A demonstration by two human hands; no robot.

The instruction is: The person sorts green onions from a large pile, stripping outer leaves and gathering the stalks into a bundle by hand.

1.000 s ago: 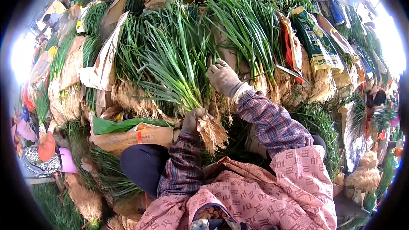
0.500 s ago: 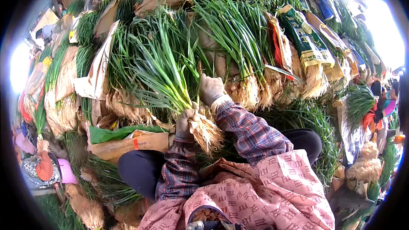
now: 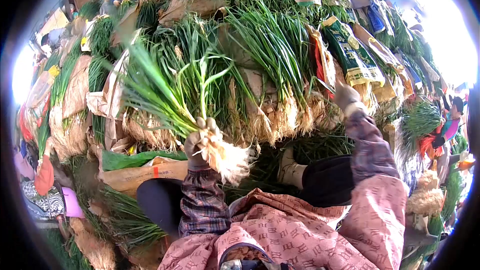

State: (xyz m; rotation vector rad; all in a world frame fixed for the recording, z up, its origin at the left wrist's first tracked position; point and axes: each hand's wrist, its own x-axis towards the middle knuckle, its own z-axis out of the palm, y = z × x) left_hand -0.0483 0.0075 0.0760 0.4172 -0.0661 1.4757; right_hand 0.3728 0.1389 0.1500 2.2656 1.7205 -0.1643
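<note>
My gloved left hand (image 3: 198, 145) is wrapped round the root end of a bunch of green stalks (image 3: 157, 90), whose leaves fan to the upper left and whose pale roots hang to the right. My gloved right hand (image 3: 346, 95) is out to the right, beside the green and yellow printed sack (image 3: 352, 52). Its fingers are smeared by motion, near a thin pointed strip, and I cannot make out whether it holds anything. Between the hands lie more green bunches (image 3: 272, 45) with their roots (image 3: 285, 115) toward me.
A brown sack with a green edge (image 3: 145, 175) lies left of my left hand. My folded legs (image 3: 325, 180) and a pink patterned apron (image 3: 290, 230) are in front. Other people (image 3: 452, 120) are at the right and left edges, among more bunches.
My right hand has moved from beside the held bunch far out to the right. My left hand has shifted left and lower, still gripping the bunch, whose leaves have swung to the left.
</note>
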